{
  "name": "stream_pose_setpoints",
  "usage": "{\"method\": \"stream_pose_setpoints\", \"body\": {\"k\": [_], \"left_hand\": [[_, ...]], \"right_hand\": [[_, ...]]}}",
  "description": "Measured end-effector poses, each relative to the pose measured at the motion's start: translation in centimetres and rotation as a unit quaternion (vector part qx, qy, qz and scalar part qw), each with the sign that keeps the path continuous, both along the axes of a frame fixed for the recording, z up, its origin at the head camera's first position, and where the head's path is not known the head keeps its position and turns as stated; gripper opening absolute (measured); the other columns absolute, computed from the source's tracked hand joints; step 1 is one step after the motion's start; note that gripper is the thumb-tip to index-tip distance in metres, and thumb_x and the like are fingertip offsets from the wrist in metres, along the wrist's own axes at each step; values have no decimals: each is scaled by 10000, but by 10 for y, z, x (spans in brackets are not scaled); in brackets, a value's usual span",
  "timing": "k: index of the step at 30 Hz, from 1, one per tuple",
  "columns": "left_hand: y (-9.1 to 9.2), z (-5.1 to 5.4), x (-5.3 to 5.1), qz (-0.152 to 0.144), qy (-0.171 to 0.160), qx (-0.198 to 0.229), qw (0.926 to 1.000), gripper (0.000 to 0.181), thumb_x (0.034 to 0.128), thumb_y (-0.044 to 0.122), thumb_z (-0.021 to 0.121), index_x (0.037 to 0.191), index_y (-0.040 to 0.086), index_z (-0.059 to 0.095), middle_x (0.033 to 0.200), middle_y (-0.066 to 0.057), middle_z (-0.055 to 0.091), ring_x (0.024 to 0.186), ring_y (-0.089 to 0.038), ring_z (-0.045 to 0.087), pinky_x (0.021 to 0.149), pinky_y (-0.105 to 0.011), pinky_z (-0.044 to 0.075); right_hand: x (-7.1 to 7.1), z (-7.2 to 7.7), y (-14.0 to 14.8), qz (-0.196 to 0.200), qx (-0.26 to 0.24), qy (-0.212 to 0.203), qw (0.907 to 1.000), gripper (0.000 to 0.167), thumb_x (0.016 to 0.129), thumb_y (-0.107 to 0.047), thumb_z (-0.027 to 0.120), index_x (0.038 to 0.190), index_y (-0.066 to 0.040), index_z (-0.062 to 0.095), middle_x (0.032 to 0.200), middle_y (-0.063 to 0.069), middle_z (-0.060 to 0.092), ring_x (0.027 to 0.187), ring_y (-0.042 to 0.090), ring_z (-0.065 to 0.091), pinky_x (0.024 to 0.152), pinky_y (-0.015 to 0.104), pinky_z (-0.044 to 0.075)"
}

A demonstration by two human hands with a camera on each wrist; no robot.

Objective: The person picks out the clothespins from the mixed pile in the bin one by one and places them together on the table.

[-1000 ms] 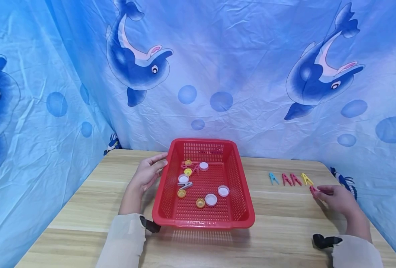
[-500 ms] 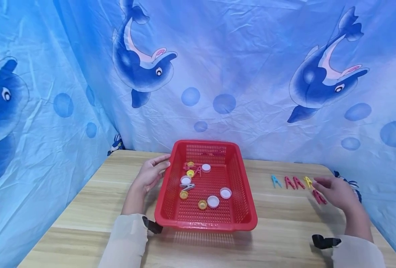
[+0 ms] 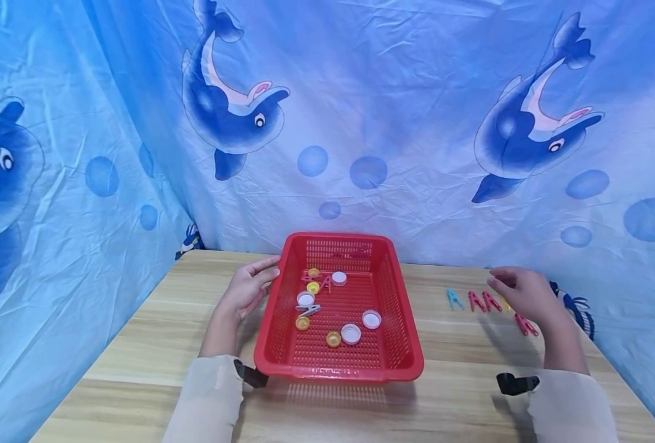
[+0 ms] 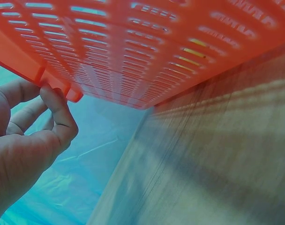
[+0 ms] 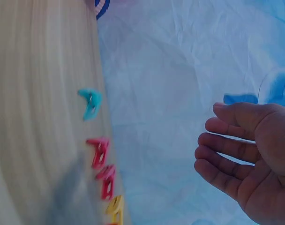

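Observation:
My left hand (image 3: 244, 289) holds the left rim of a red plastic basket (image 3: 338, 373); in the left wrist view its thumb and fingers (image 4: 60, 110) meet at that rim. White caps (image 3: 351, 334), yellow caps (image 3: 333, 339), a grey clothespin (image 3: 308, 309) and red clothespins (image 3: 325, 283) lie in the basket. Above the table at right hovers my right hand (image 3: 527, 295), holding nothing, fingers relaxed. Under and left of it are a blue clothespin (image 3: 454, 299), two red clothespins (image 3: 484, 301), a partly hidden yellow clothespin (image 5: 115, 206) and another red clothespin (image 3: 525, 325).
The wooden table (image 3: 449, 394) extends around the basket. A blue curtain (image 3: 416, 215) with printed dolphins stands behind the table and along its left side. Tied cords hang at the table's back corners, such as the striped tassel (image 3: 577, 311) at right.
My right hand has let go of a red clothespin, which now lies on the table below the yellow one. The hand has lifted and moved left. My left hand stays on the basket rim.

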State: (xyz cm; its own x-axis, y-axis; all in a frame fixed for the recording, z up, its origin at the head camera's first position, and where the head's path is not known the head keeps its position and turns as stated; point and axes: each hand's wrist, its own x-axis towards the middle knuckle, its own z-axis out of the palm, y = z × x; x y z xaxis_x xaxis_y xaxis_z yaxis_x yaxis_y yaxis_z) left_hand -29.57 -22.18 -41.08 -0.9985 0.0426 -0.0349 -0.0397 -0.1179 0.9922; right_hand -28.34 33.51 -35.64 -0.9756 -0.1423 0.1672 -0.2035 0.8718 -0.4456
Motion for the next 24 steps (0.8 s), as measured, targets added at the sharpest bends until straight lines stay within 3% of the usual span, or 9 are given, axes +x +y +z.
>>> {"method": "stream_pose_setpoints", "body": {"k": [5,13,24], "left_hand": [[0,0,-1,-2,-17,2,10000,498,1013,191,664,1490,119,538,1464,-128,563,1209,-256,645,934,-357,579],[-4,-2,1,-41,-24,-77,10000,531,1011,229,670,1511,140,515,1485,-113,544,1241,-270,627,946,-367,573],[-3,-3,-3,-119,61,-3,9999,516,1012,207,669,1496,106,522,1467,-142,554,1163,-224,671,922,-362,584]], "right_hand": [[-9,17,-23,153,60,-87,9998,556,1067,-395,540,1375,66,573,1252,298,645,1127,455,627,927,610,534],[-34,43,-65,696,308,323,9966,394,1043,-234,603,1291,69,644,1142,237,703,1030,375,669,895,563,555],[-54,75,-127,1604,612,888,9811,333,1010,-192,640,1251,32,689,1200,222,704,1098,383,666,930,556,559]]}}
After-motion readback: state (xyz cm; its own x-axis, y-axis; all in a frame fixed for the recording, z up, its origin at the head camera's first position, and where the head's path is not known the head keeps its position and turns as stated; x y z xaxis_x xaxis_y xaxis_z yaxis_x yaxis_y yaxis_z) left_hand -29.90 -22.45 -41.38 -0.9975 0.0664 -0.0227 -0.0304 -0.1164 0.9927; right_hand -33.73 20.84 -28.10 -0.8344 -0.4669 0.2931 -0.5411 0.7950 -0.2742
